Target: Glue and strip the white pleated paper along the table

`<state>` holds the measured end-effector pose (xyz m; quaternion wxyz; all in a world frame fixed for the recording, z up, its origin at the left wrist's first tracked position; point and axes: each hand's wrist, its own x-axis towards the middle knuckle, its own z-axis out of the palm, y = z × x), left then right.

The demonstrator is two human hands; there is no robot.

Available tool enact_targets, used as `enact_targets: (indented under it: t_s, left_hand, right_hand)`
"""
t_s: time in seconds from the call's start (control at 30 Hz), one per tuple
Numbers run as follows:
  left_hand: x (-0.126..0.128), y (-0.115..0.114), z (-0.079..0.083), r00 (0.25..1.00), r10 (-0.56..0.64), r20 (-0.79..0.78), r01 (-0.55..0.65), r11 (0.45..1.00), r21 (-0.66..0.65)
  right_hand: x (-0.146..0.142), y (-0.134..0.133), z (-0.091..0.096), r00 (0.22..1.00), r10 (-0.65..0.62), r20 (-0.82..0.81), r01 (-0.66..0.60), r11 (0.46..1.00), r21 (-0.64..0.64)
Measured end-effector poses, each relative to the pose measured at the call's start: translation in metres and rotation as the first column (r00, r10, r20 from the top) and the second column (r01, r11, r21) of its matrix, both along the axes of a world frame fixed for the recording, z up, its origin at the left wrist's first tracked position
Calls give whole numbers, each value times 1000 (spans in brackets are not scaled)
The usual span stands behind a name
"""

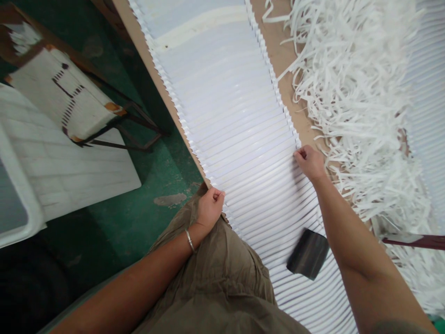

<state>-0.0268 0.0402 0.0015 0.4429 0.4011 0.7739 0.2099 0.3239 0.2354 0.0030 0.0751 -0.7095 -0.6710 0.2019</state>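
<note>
A long row of overlapping white sheets (pixel 239 111) runs down the brown tabletop, like a fanned stack with notched ends along both sides. At its left side my left hand (pixel 211 207) is closed, thumb and fingers pinching the end of a white sheet. Across the row, my right hand (pixel 310 162) pinches the sheet end on the right side in the same way. The exact layer between the fingertips is hidden. A black, slightly curved piece (pixel 308 253) lies on the sheets near my right forearm.
A heap of loose white strips (pixel 358 93) covers the table right of the row, with more layered sheets (pixel 429 69) beyond. A dark red bar (pixel 415 240) lies at the right. On the green floor (pixel 167 171) at left stand a covered stool (pixel 79 99) and a white panel (pixel 86 181).
</note>
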Motion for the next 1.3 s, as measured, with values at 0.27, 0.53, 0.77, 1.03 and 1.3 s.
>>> enact_targets:
  t_s: [0.27, 0.53, 0.77, 1.03, 1.3]
  left_hand:
    - [1, 3, 4, 999, -18, -43, 17, 1000, -22]
    - [1, 4, 4, 995, -65, -79, 61, 997, -53]
    - [-9, 7, 4, 991, -103, -89, 95, 992, -87]
    - [-11, -4, 22, 989, -125, 75, 125, 992, -5]
    - [-1, -1, 35, 962, -138, 236, 129, 990, 55]
  right_hand:
    - [1, -2, 0, 1000, 1, 20, -1, 1000, 4]
    - [-8, 0, 1, 1000, -18, 22, 18, 1000, -10]
    - [26, -9, 14, 979, -199, -31, 202, 971, 126]
    - [83, -15, 16, 920, -303, 250, 263, 948, 181]
    - [83, -39, 31, 921, -343, 183, 307, 930, 201]
